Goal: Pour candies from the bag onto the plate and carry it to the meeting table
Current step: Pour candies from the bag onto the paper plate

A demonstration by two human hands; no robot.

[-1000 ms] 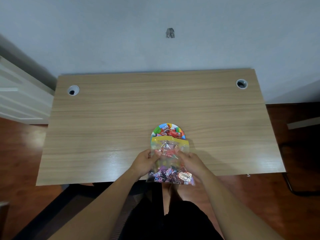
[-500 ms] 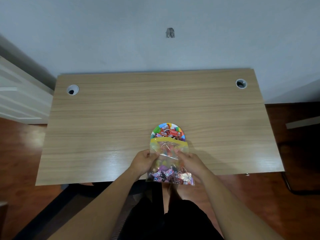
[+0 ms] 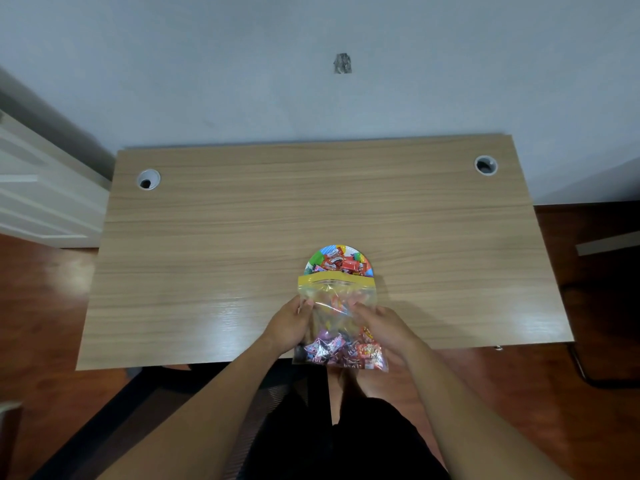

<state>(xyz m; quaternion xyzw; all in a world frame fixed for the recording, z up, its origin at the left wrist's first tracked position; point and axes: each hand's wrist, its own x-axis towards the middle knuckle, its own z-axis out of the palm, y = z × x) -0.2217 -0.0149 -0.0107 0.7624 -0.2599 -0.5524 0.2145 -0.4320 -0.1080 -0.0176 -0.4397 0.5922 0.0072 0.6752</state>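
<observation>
Clear plastic, the zip bag [image 3: 337, 317] sat low centre of the frame, our left hand [image 3: 290, 323] and right hand [image 3: 382, 329] clamped on its sides, mouth over the colourful plate [image 3: 369, 268] on the tabletop [image 3: 242, 237]. We judged pouring underway; next, tip more candies [image 3: 341, 263] out.

Wooden desk [image 3: 242, 258] carries a colourful plate [image 3: 346, 252] of candies [image 3: 341, 263]
</observation>
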